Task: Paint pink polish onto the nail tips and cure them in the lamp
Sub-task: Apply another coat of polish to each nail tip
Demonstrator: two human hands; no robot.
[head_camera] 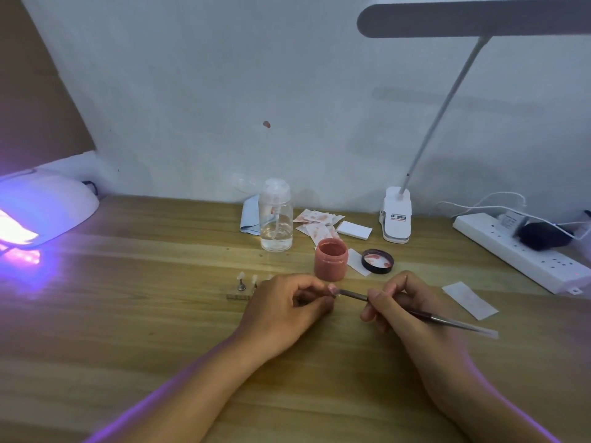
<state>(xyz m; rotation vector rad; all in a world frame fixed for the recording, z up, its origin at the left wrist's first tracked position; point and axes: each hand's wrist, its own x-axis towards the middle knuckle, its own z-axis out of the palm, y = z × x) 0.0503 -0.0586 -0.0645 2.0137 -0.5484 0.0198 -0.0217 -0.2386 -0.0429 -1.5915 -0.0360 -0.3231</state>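
Holding a slim brush [425, 314] in the right hand [399, 306], long axis slanting from lower right up to upper left, bristle end pointing left at a small nail tip [332, 288], pale capped tail end jutting out low to the right. Pinching the dark metal shaft near its front between curled thumb and forefinger, other fingers folded beneath. Gripping the nail tip in the left hand [287, 310], fingers curled in tight, glossy pale pink tip poking out at the fingertips and meeting the bristles; mount inside the fist hidden. Both hands low over the wooden worktop [144, 314], centre front, grain running left to right. Just behind the hands, a squat round jar [331, 263] of pink polish, open, dull pink wall; to its right a black lid [377, 261] lying upturned, pink smears inside, on a white slip. Left of the left hand, more clear nail tips [241, 277] upright on small stands along a pale strip. Further back, a clear plastic pump bottle [275, 219] part full of clear liquid, pink-stained wipes [315, 220], a flat white pad [354, 230]. At far left, a white domed curing lamp [44, 212] glowing violet. At right, a clip desk lamp [396, 215] with thin white neck, and a long white power strip [518, 251]
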